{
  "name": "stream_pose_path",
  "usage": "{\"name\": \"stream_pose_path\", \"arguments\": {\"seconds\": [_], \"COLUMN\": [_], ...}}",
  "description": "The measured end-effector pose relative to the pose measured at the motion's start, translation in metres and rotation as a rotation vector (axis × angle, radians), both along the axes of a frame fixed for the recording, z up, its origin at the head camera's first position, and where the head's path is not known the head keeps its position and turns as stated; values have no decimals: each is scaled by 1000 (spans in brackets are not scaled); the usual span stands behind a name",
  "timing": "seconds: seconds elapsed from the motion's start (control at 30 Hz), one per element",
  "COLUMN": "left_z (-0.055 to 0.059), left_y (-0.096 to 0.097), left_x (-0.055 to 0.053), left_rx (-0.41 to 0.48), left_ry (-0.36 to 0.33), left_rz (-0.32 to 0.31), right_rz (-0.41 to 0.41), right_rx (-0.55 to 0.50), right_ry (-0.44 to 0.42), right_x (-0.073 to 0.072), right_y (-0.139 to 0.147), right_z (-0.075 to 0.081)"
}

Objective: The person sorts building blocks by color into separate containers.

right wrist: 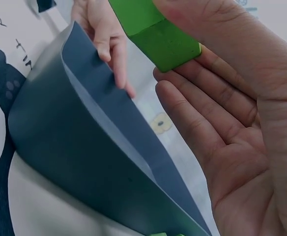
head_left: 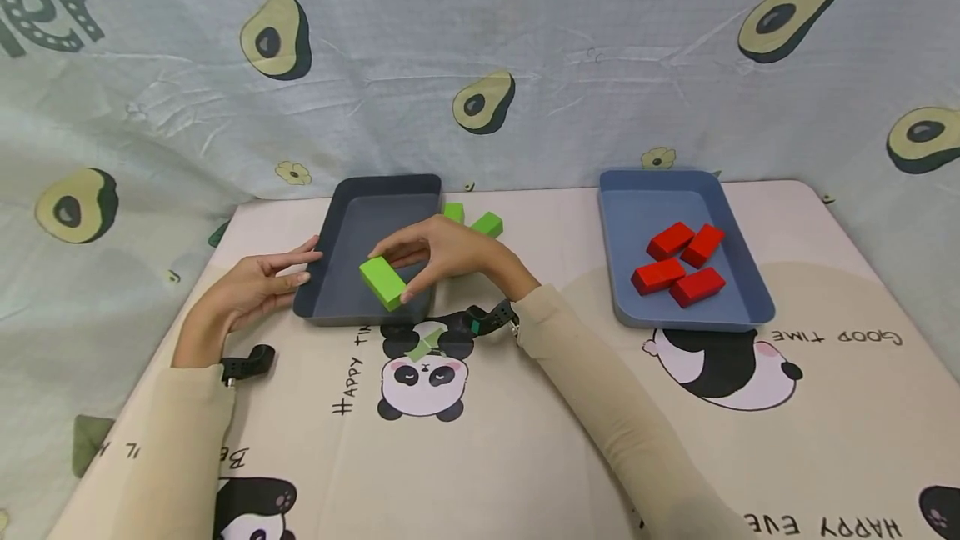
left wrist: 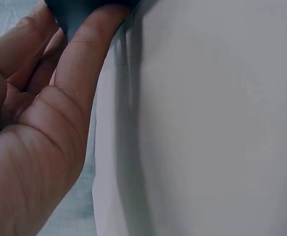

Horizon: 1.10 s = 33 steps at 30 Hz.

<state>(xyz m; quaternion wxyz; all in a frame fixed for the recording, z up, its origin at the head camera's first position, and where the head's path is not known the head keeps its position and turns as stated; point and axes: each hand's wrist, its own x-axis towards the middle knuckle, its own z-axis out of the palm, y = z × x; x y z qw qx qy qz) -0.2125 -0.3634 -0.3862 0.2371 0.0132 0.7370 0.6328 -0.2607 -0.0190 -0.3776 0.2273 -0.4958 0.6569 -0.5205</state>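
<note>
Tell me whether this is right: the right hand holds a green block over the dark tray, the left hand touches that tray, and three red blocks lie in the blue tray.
Not quite: the head view shows four red blocks in the blue tray, not three. The right hand does hold a green block over the dark tray, which the left hand touches.

Head view bright, evenly lit, shadows soft; left wrist view dimmer, greyish, tablecloth (left wrist: 217,123) blurred.

a pale avocado-print cloth (head_left: 375,119) hangs behind a panda-print table cover (head_left: 510,473).
</note>
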Motion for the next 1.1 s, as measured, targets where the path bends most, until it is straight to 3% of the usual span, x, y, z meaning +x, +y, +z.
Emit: {"name": "stream_pose_path", "arguments": {"seconds": [0.67, 1.1], "left_z": [0, 4], "left_y": [7, 2], "left_x": [-5, -1], "left_rx": [18, -20], "left_ry": [2, -9], "left_rz": [-26, -30], "right_rz": [-25, 35], "right_rx": [35, 70], "right_ry": [-1, 29], "right_x": [-1, -7], "right_y": [-5, -14], "right_z": [10, 21]}}
